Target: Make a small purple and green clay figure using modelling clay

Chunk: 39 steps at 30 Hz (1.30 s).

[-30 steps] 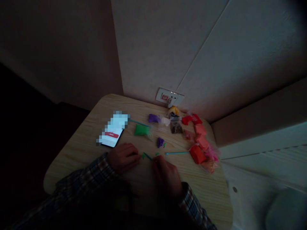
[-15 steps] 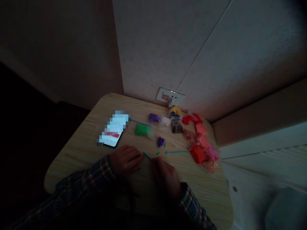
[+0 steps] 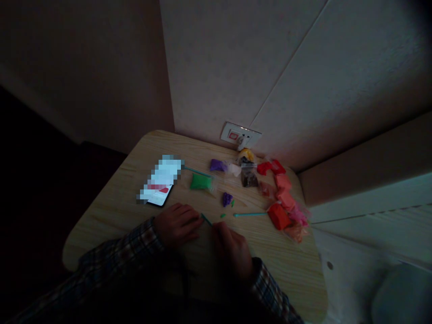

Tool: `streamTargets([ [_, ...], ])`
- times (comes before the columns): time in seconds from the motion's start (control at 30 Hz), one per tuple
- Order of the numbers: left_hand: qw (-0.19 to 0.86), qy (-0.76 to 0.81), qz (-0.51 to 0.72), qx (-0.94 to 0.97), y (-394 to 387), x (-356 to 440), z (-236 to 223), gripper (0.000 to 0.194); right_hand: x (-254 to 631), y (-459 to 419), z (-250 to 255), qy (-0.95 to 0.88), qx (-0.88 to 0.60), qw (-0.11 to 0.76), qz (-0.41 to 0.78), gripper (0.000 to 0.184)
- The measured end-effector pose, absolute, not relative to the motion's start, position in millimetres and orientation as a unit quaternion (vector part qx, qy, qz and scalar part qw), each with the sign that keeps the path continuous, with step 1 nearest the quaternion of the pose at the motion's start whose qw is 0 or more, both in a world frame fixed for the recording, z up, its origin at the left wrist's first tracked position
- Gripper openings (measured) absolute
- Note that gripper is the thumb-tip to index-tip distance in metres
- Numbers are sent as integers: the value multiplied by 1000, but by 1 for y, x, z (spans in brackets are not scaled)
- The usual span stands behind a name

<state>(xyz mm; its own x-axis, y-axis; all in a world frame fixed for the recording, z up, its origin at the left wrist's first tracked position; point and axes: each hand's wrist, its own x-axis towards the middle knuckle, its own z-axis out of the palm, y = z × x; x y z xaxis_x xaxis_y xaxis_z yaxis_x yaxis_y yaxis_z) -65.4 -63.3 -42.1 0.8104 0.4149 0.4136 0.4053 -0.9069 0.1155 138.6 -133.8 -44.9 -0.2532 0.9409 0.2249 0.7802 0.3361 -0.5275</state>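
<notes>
My right hand is closed round a thin teal modelling tool, which points up and left. The tool's tip is close by the fingertips of my left hand. That hand has its fingers curled together low over the table; whatever may be between them is hidden. Just beyond the hands sits a small purple clay bunch of grapes. Beside it are a thin green clay piece and, nearer to me, a small green clay bit. A second teal tool lies to the right.
A lit phone lies left on the wooden table. Behind my hands are bags of green clay, purple clay and dark clay. Several red and pink clay packs, including a red one, line the right edge. A socket is on the wall.
Almost nothing differs. My right hand and the tool have shifted very slightly; the view has tilted a little.
</notes>
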Motion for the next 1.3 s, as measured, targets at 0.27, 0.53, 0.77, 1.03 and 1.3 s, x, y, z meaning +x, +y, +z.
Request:
streamTargets([
  [0.27, 26, 224, 211, 951, -64, -66, -41, 26, 133, -135, -44, -786, -558, 246, 108, 22],
  [0.53, 17, 211, 230, 950, -62, -65, -40, 23, 129, -135, -47, -775, -579, 245, 69, 30],
  [0.77, 53, 217, 244, 944, -60, -66, -40, 23, 139, -128, -37, -717, -615, 324, 57, 26],
  [1.03, 78, 227, 268, 933, -60, -67, -40, 19, 135, -126, -42, -750, -590, 282, 102, 23],
  [1.3, 41, 188, 295, 936, -58, -66, -54, 24, 136, -126, -40, -723, -623, 291, 69, 26],
])
